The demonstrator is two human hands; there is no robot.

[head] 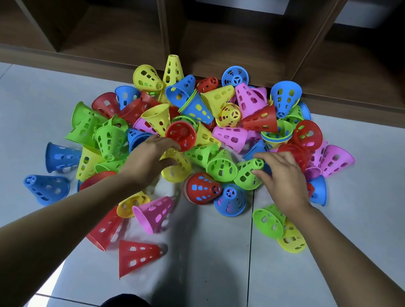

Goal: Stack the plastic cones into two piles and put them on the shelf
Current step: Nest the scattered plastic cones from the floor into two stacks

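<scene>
Left hand (151, 158) curls round a yellow cone (177, 172), right hand (283, 178) pinches a green cone (245, 174); more cones (229, 136) heap beyond both. Light, stiff plastic, I'd judge: grip at the wide rim.

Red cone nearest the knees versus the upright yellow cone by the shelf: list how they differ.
The red cone lies on its side, nearest the person on the floor; the upright yellow cone stands narrow end up by the shelf. Both are perforated plastic.
</scene>
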